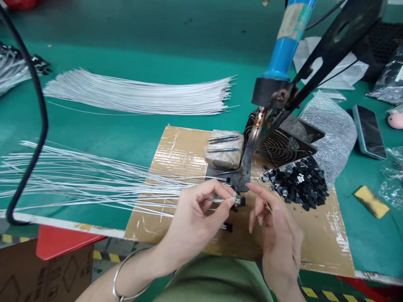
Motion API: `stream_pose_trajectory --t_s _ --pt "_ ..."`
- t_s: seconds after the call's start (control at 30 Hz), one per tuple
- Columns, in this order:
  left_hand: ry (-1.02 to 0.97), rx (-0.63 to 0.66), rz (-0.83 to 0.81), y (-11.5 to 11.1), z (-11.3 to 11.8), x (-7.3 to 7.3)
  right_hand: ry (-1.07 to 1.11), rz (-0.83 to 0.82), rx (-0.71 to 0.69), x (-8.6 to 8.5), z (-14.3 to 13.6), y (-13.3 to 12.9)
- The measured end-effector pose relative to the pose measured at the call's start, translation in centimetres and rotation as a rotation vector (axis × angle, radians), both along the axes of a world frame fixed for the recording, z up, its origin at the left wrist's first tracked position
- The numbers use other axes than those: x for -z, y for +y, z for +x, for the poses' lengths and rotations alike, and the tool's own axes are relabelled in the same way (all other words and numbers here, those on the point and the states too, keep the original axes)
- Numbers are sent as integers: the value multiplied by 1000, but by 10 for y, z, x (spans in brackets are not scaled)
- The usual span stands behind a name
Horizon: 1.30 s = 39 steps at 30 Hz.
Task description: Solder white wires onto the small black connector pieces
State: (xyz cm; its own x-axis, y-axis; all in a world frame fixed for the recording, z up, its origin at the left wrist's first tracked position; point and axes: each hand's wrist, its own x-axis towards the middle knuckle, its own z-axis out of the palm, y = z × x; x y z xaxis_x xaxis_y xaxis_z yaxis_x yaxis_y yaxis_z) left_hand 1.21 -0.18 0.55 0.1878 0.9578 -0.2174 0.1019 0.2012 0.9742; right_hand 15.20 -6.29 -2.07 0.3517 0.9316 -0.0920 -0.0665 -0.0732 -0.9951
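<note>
Head view: our left fingers (224,210) pinch a white wire (218,201), black connector (242,202) just beyond; right fingers (263,193) curl loosely round thin strand (269,208).

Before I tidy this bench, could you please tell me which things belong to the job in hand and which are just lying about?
Seemingly in the job:
white wires
soldering iron
black pieces
cardboard

Seemingly just lying about:
phone
pink thing
clear plastic

Workbench (126,130), green-topped, is filling the view; striped floor tape (107,256), yellow-and-black, is showing below; brown carton (63,272) is standing lower left.
</note>
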Motion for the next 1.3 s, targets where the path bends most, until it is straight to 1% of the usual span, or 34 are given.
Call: stream_pose_trajectory --t_s 0.07,0.2,0.3,0.37,0.47,0.6,0.77,0.83,0.97,1.13,1.3 --pt "10 -13 3 1 1 1 -17 -32 4 0 1 -2" --pt "26 -26 8 3 2 0 -102 -81 54 -4 2 -3" --pt "56 -27 11 4 2 0 -172 -84 25 -6 7 -3" --pt "70 -26 12 5 2 0 -213 -51 -16 -6 12 -2" --pt "71 -31 12 6 2 2 -252 41 -53 -6 15 0" --pt "60 -35 10 8 2 2 -220 105 -55 -10 9 3" --pt "39 -46 10 10 2 1 -152 39 4 -15 0 5" --pt "18 -52 26 11 3 0 -140 39 -1 -14 1 6" --pt "20 -63 47 14 4 0 -109 85 -77 -8 9 13" --pt "65 -72 60 17 5 2 -34 102 -53 -7 10 21" --pt "82 -90 72 20 6 1 -15 73 -52 -10 9 24"
